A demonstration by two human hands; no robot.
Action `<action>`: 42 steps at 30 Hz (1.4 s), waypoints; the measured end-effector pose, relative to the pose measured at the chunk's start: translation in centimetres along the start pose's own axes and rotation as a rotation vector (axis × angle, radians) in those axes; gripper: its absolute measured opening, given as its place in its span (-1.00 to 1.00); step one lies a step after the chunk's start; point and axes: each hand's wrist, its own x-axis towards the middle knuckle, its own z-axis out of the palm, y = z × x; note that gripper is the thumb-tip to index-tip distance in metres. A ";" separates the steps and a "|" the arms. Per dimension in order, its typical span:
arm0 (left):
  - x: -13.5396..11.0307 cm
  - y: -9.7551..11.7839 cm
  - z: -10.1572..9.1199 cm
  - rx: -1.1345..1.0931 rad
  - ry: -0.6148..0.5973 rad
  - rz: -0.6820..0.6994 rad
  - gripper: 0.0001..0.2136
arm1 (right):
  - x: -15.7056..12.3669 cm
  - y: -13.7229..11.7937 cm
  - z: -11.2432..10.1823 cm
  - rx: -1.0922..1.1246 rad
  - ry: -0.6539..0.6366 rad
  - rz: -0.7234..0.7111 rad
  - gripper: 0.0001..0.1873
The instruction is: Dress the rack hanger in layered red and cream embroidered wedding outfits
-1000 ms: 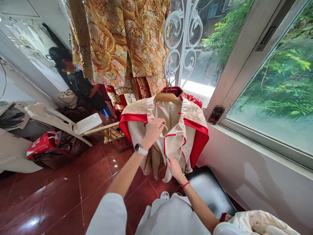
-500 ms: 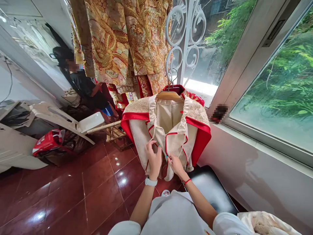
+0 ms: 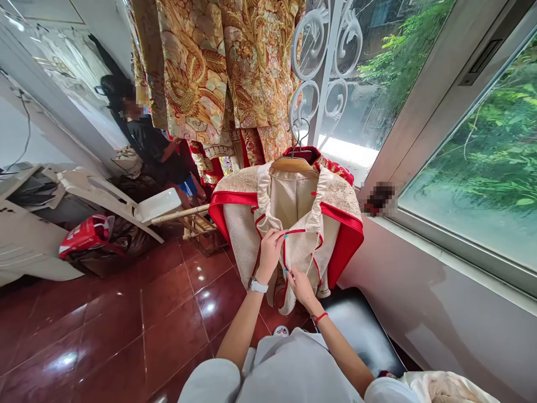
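A cream brocade jacket point(image 3: 241, 232) with red piping and a gathered collar hangs on a wooden hanger point(image 3: 292, 163) before me. My left hand point(image 3: 271, 258), a white watch at its wrist, has its fingers pinched at the jacket's front edge below the collar. Lower on the same red-piped edge, my right hand point(image 3: 300, 286) grips the cloth between thumb and fingers; a red cord circles that wrist. A thin cream drawstring point(image 3: 311, 256) dangles beside the right hand. The fingertips partly hide the edge they hold.
Gold-embroidered garments point(image 3: 193, 73) hang behind, next to a white scrolled grille point(image 3: 312, 50) and window. A black padded seat point(image 3: 356, 324) stands at lower right. Left are a bamboo rack point(image 3: 197, 226), white chair point(image 3: 157, 206), red bag point(image 3: 86, 235) and another person point(image 3: 146, 143).
My left hand has moved up and right from beside the jacket, closing its spread fingers on the front edge. My right hand keeps its grip lower down.
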 end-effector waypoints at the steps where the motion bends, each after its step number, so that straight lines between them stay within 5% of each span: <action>1: 0.1 -0.2 0.0 -0.006 0.020 0.009 -0.77 | 0.0 0.0 0.0 0.004 -0.008 0.005 -0.73; 7: 0.6 -0.9 -0.1 -0.019 0.113 0.044 -0.79 | 0.2 0.0 0.3 0.010 -0.010 0.003 -0.71; 12: 0.9 1.1 -0.4 0.345 0.255 0.086 -0.79 | 0.5 -0.8 -0.2 -0.048 0.022 0.044 -0.68; 21: 8.6 6.3 -1.3 0.461 0.351 0.099 -0.80 | 0.7 -3.8 -0.8 -0.104 0.117 0.092 -0.55; 28: 10.3 4.9 0.0 0.384 0.360 -0.035 -0.81 | 0.3 -3.1 -1.0 -0.199 0.006 0.137 -0.51; 34: 9.8 4.5 0.7 0.381 0.331 0.054 -0.81 | 1.6 -2.3 -3.0 -0.125 -0.047 0.189 -0.60; 37: 9.6 3.6 -2.7 0.315 0.234 0.199 -0.81 | 2.5 -1.6 -6.7 0.010 0.066 0.181 -0.69; 39: 10.7 2.2 -7.0 0.276 0.316 0.229 -0.78 | 3.4 -1.2 -10.8 0.055 0.393 0.154 -0.70; 42: 14.6 -1.2 -13.9 0.193 0.524 0.076 -0.71 | 5.8 -0.9 -17.4 -0.135 0.851 0.031 -0.48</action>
